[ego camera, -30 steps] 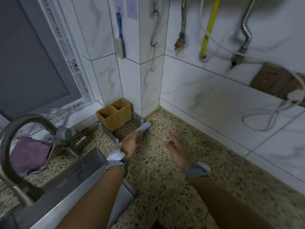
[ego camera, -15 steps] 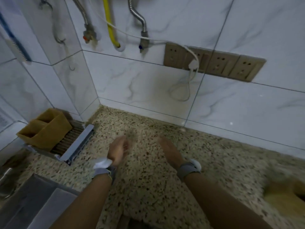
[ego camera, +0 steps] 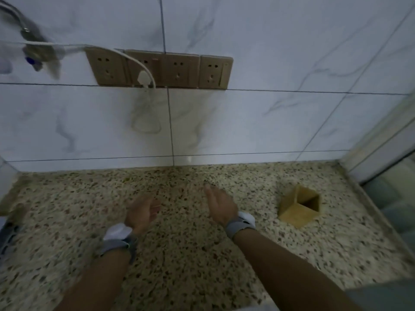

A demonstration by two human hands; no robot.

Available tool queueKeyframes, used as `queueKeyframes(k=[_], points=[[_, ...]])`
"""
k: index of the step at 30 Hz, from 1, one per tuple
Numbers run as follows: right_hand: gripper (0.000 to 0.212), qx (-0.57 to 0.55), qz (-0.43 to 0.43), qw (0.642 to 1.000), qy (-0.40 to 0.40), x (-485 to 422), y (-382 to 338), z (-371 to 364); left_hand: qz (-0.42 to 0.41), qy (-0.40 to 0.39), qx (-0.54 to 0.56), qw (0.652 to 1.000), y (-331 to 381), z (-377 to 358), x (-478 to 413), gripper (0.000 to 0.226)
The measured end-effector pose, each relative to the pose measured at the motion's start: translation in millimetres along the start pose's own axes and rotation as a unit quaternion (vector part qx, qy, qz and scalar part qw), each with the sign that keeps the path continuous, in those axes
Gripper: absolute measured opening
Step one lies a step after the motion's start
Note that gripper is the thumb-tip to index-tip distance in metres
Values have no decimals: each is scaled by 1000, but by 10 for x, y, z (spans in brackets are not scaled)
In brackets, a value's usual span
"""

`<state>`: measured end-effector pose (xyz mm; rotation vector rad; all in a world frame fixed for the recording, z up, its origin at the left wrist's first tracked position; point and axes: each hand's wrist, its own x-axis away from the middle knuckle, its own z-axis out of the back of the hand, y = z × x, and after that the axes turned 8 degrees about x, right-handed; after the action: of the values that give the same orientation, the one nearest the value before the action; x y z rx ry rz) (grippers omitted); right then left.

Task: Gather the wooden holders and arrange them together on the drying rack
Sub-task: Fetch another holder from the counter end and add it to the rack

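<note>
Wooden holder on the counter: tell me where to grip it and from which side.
Take the wooden holder by its upper rim, pinching one thin wall at the open top. Come from its left with the right hand, the nearer, empty one. It stands alone on the speckled counter, opening upward, so the walls look reachable.

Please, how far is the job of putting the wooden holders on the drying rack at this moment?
Done: nothing that this view can confirm; the rack is not clearly in view. In hand: nothing, as the left hand and right hand are both open and empty above the speckled stone counter. Left: the square light-brown wooden holder stands alone on the counter, right of the right hand, untouched.
</note>
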<state>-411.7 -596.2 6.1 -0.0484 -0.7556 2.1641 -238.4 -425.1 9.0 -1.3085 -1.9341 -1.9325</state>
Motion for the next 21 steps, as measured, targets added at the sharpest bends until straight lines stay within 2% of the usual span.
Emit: queueKeyframes(k=[2, 4, 6, 10, 13, 15, 17, 21], points=[[62, 46, -19, 998, 26, -65, 278, 133, -2, -18, -15, 1000, -59, -274, -44, 40], [65, 15, -35, 999, 25, -154, 538, 261, -3, -31, -32, 999, -94, -519, -54, 30], [68, 11, -38, 997, 61, -223, 743, 407, -5, -31, -49, 998, -126, -684, -69, 29], [57, 150, -32, 974, 168, -336, 1192, 715, -16, -41, -75, 996, -259, -882, -184, 42], [46, 217, -106, 943, 228, -367, 1511, 963, -4, -62, -92, 994, -300, -1023, -216, 41], [46, 243, -161, 926, 241, -367, 1683, 1045, -18, -67, -101, 992, -316, -1082, -209, 37], [56, 236, -212, 914, 252, -352, 1800, 1085, -31, -74, -110, 991, -344, -1133, -204, 34], [75, 145, -323, 914, 198, -352, 1892, 1082, -30, -75, -125, 989, -410, -1131, -222, 33]])
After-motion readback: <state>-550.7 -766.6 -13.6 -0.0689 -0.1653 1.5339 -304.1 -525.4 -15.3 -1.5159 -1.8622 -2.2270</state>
